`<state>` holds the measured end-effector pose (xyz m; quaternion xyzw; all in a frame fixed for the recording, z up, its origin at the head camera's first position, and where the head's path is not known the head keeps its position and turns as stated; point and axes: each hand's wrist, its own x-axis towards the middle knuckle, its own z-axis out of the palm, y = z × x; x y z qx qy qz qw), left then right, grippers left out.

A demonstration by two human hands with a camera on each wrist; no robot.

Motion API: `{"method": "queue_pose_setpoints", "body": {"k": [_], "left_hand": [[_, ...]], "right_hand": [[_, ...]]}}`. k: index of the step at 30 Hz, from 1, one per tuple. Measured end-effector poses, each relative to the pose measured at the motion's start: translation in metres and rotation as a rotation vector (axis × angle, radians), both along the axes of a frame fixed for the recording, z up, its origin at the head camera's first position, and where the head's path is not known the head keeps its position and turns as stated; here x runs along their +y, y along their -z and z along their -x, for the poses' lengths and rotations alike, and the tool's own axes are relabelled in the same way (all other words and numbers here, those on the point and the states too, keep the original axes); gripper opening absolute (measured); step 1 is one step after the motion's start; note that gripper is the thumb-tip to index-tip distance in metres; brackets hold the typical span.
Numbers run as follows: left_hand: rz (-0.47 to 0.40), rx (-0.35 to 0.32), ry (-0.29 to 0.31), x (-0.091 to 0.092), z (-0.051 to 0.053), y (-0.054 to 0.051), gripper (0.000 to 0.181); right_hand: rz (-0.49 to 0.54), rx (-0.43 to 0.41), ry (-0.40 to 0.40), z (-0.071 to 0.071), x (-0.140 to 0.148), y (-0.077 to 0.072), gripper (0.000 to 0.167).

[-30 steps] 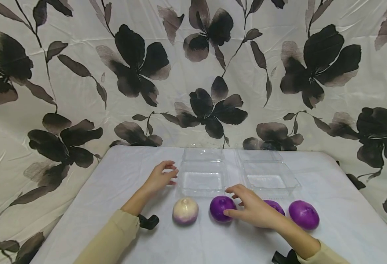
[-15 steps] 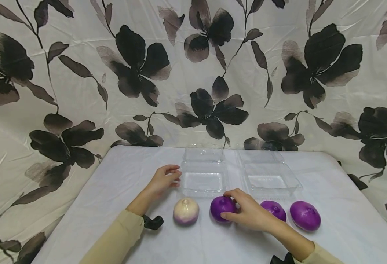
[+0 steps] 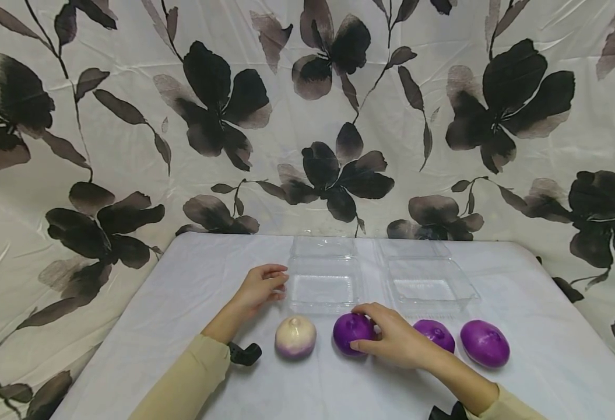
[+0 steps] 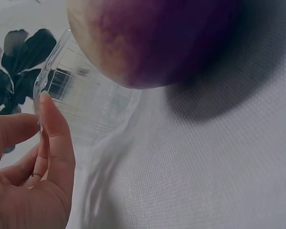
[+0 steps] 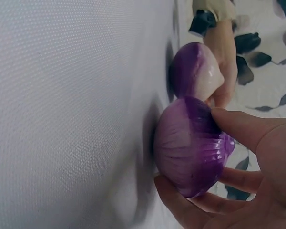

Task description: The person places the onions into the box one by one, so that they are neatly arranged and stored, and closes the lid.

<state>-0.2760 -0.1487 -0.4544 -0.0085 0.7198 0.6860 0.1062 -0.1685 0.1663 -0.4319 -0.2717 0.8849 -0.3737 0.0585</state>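
Observation:
In the head view my right hand point(image 3: 393, 338) holds a purple onion point(image 3: 350, 333) that rests on the table. The right wrist view shows thumb and fingers curled round this glossy onion point(image 5: 190, 148). My left hand point(image 3: 259, 287) is at the left edge of a clear plastic container point(image 3: 323, 289) with its lid raised. Thumb and forefinger pinch its rim in the left wrist view, where the container point(image 4: 93, 107) is partly hidden. Between the hands sits a round white-and-purple vegetable point(image 3: 295, 337), like a turnip, touched by neither hand.
A second clear container point(image 3: 422, 286), lid up, stands to the right. Two more purple onions point(image 3: 435, 334) lie right of my right hand, the nearer one partly covered by it. White cloth point(image 3: 192, 274) covers the table, with a floral curtain point(image 3: 338, 116) behind.
My right fingers have closed in on the purple onion, which stays on the table. The left hand has moved slightly right to the container's rim.

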Motion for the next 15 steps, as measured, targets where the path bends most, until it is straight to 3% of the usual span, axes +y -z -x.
{"method": "queue_pose_setpoints", "body": {"k": [9, 15], "left_hand": [[-0.022, -0.017, -0.007, 0.0010, 0.0014, -0.0005, 0.038], [-0.026, -0.017, -0.010, 0.0006, 0.0020, 0.0010, 0.038]], "right_hand": [[0.016, -0.002, -0.007, -0.0006, 0.0006, 0.0023, 0.061], [0.092, -0.036, -0.031, -0.0036, -0.0013, -0.0003, 0.058]]}}
